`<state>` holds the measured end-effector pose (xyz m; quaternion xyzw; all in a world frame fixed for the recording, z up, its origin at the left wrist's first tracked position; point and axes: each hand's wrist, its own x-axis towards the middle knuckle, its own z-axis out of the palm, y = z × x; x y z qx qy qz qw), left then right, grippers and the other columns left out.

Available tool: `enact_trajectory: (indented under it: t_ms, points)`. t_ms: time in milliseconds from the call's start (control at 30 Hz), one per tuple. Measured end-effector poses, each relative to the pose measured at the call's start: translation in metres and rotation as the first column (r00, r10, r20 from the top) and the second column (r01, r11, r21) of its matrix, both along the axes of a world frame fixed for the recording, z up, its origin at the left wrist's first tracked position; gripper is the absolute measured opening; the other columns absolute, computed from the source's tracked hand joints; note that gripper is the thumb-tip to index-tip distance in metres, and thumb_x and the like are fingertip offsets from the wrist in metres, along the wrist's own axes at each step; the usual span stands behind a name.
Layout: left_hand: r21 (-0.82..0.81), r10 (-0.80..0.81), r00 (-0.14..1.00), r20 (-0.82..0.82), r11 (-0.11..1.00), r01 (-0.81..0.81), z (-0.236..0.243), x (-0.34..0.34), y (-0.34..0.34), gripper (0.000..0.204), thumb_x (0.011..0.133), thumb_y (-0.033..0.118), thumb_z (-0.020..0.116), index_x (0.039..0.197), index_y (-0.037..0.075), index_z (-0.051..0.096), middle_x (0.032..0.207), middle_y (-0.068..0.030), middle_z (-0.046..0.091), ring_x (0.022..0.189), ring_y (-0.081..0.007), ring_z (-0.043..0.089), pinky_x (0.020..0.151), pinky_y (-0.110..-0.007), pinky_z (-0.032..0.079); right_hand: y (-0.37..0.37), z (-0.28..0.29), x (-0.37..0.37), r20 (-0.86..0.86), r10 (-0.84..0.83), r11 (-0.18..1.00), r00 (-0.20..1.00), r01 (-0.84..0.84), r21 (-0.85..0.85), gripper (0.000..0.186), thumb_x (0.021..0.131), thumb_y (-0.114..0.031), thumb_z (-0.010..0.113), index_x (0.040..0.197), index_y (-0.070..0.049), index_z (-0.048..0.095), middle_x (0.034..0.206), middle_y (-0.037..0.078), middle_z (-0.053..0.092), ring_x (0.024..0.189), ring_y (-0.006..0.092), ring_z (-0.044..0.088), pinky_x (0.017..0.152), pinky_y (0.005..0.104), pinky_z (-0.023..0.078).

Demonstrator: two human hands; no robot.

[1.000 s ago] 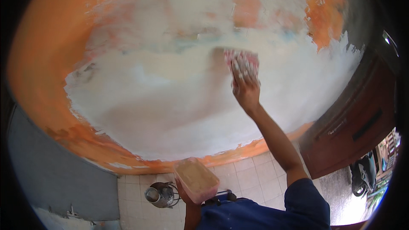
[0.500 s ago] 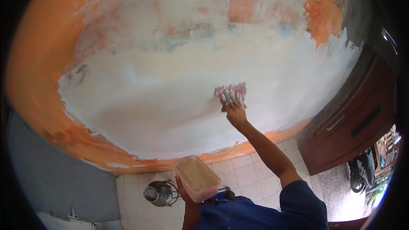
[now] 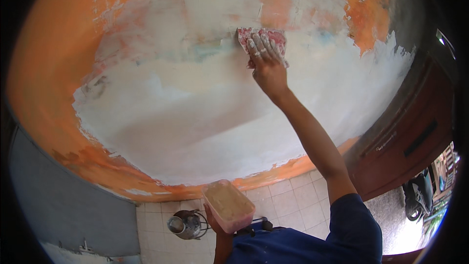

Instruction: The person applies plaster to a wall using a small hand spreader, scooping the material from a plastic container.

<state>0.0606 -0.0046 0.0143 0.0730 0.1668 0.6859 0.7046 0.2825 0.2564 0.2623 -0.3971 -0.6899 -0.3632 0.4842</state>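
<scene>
one pinkish tub (image 3: 228, 206) of beige paste, gripped at its side by the left hand (image 3: 213, 221); open top up, long axis slanting from near right to far left.
one red spreader (image 3: 278, 38), white-smeared, gripped under the right hand's (image 3: 267, 63) splayed fingers; long axis crosswise, broad edge pointing up the white-coated orange wall (image 3: 171, 93).
one round grey vessel (image 3: 188, 226), on the tiled floor (image 3: 293, 203).

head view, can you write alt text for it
A person's right hand holds a flat red scraper, smeared white, up to an orange wall with a broad whitish coating. Below, the left hand holds an open pink tub of beige paste above a tiled floor.
</scene>
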Motion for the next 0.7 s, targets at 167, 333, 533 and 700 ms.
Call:
enact_trajectory:
  t_ms: [167,333,533,700]
  points:
    - [-0.009,0.022,1.000,0.001,1.000,-0.022,-0.007,-0.006,-0.002,0.055,0.098,0.048,0.033,0.134,0.008,0.042,0.130,-0.0124,0.049,0.117,-0.0292,0.049,0.100,-0.044,0.040,-0.006,-0.108,-0.016,0.008,0.019,0.991,1.000,-0.018,-0.136,0.062,0.065,0.007,0.063,0.125,0.001,0.051,0.126,0.020,0.055,0.120,0.0364,0.051,0.101,0.0486,0.040]
    - [0.005,0.030,1.000,-0.007,1.000,-0.030,-0.006,-0.010,-0.003,0.055,0.098,0.049,0.033,0.134,0.008,0.042,0.129,-0.0120,0.049,0.116,-0.0285,0.050,0.100,-0.044,0.040,-0.034,-0.160,-0.009,0.027,0.047,0.961,0.999,-0.038,-0.272,0.071,0.067,-0.001,0.066,0.135,-0.004,0.044,0.138,0.018,0.044,0.129,0.0356,0.041,0.105,0.0507,0.034]
    - [-0.031,0.034,0.999,-0.024,0.999,-0.035,-0.011,-0.011,-0.002,0.055,0.098,0.049,0.033,0.133,0.008,0.043,0.128,-0.0116,0.049,0.115,-0.0277,0.050,0.099,-0.043,0.041,-0.015,-0.050,-0.012,-0.065,0.044,0.996,0.997,-0.049,-0.080,0.070,0.064,0.008,0.058,0.132,-0.002,0.046,0.138,0.017,0.045,0.130,0.0359,0.040,0.108,0.0496,0.032]
    - [-0.054,0.045,0.998,-0.048,0.997,-0.048,-0.017,-0.012,0.000,0.055,0.098,0.049,0.033,0.133,0.008,0.043,0.128,-0.0112,0.050,0.115,-0.0271,0.050,0.099,-0.043,0.041,0.025,-0.060,-0.018,0.067,0.001,0.996,0.998,0.004,-0.087,0.072,0.063,0.010,0.056,0.133,0.001,0.043,0.139,0.021,0.042,0.130,0.0396,0.037,0.109,0.0533,0.028]
